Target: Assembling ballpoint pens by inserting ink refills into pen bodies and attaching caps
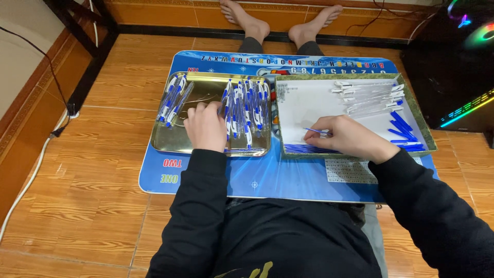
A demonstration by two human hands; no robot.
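Observation:
My left hand (206, 125) rests inside a gold metal tray (170, 140), fingers bent down among several assembled blue-and-white pens (246, 109); whether it grips one I cannot tell. A smaller group of pens (174, 98) lies at the tray's left. My right hand (346, 137) sits in a shallow white-lined box (309, 103) and pinches a thin blue pen refill (315, 131). Clear pen barrels (371, 97) are piled at the box's far right, and blue caps (404, 131) lie below them. More blue refills (301, 149) line the box's near edge.
Tray and box sit on a blue printed play mat (278, 177) on a wooden floor. Another person's bare feet (280, 23) rest beyond the mat. A dark cabinet with coloured lights (453, 67) stands at right; white cables (31, 175) run along the left.

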